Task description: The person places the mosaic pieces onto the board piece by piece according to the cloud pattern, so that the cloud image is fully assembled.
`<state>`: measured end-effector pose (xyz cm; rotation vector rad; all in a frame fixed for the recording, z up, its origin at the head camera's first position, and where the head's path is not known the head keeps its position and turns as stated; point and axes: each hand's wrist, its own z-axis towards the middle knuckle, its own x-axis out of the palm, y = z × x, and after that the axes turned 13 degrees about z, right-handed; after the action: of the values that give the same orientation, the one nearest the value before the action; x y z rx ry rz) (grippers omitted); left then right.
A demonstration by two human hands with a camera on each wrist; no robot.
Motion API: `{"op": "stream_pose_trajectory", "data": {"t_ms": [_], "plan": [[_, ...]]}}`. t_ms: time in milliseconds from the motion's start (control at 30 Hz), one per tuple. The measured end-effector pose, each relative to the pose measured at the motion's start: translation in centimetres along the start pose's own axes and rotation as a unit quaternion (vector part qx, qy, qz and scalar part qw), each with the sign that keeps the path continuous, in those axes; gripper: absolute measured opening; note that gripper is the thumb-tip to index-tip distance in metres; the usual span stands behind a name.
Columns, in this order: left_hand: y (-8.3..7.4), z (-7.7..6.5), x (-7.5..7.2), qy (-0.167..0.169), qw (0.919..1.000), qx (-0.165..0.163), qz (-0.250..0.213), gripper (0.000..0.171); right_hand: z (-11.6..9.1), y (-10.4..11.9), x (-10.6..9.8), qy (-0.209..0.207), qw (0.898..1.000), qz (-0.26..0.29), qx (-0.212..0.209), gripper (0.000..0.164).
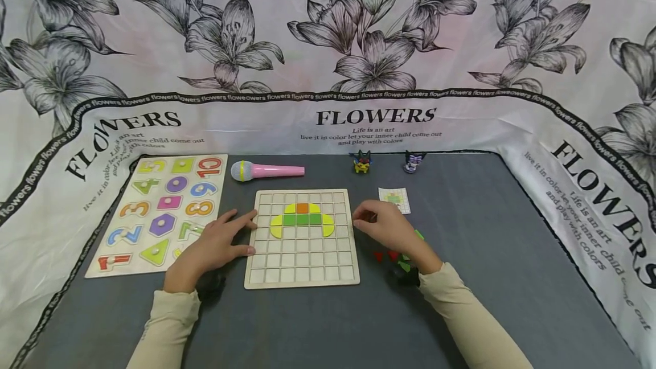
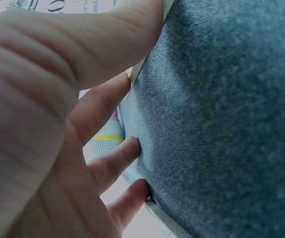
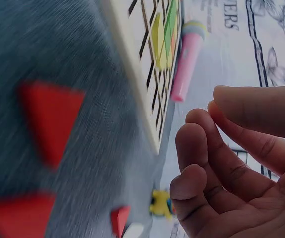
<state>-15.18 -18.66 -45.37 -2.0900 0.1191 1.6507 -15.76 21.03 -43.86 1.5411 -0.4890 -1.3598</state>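
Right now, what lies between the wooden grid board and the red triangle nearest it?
Only bare grey cloth separates the wooden grid board from that red triangle, in the head view.

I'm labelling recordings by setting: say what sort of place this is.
Probably a toy-play or learning table: a pale square wooden grid board with yellow, green and orange tiles, a flat rectangular number-and-shape puzzle board, and a pink microphone with a grey ball head.

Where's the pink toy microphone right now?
In the head view, the pink microphone lies left of centre, beyond the grid board, just right of the number board.
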Motion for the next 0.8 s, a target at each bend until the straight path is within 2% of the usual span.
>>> {"op": "stream_pose_trajectory", "data": {"t_ms": [233, 467, 633, 800], "plan": [[0.0, 0.0, 0.1, -0.005, 1.0, 0.003, -0.001, 0.081, -2.3, -1.6, -2.1, -0.036, 0.999, -0.018, 0.012, 0.008], [0.1, 0.0, 0.1, -0.003, 1.0, 0.006, -0.003, 0.082, -4.7, -2.2, -4.0, -0.064, 0.997, -0.033, 0.026, 0.016], [-0.1, 0.0, 0.0, -0.002, 1.0, 0.005, 0.001, 0.081, -6.0, -2.7, -5.3, -0.06, 0.996, -0.056, 0.041, 0.023], [-0.4, -0.1, -0.2, 0.0, 1.0, -0.001, 0.001, 0.081, -6.7, -3.4, -6.2, -0.037, 0.993, -0.099, 0.059, 0.032]]}}
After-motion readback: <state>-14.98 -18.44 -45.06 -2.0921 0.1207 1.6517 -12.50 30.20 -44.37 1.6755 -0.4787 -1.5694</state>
